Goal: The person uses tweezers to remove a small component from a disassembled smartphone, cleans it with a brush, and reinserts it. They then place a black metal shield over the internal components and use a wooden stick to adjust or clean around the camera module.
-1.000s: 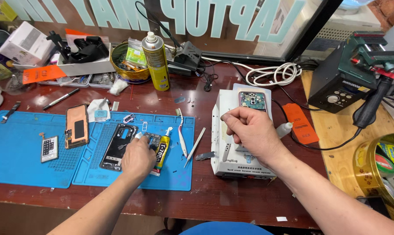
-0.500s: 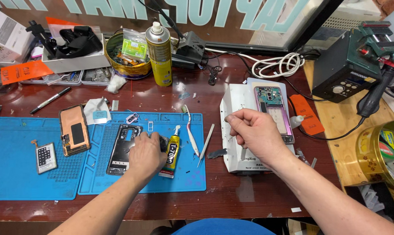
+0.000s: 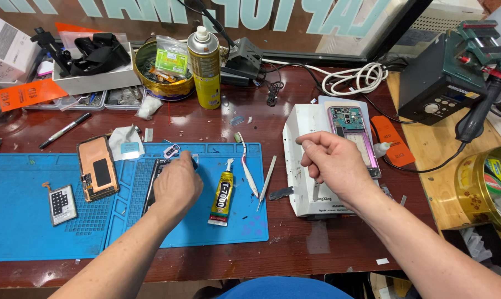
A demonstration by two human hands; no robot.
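My left hand lies on a dark phone frame on the blue work mat, fingers curled over its upper end. My right hand hovers over the white heating station, thumb and forefinger pinched together; I cannot make out anything between them. A purple phone housing with its inside exposed lies on that station, just right of my right hand. A tube of glue lies on the mat between my hands.
A copper-coloured screen part and a small flex part lie on the mat's left side. Tweezers and a toothbrush lie near the glue. A spray can, a round tin, a soldering station and cables stand behind.
My left hand has slid from the lower end of the dark phone frame to its upper end, uncovering the glue tube. My right hand has lifted off the purple housing and moved left.
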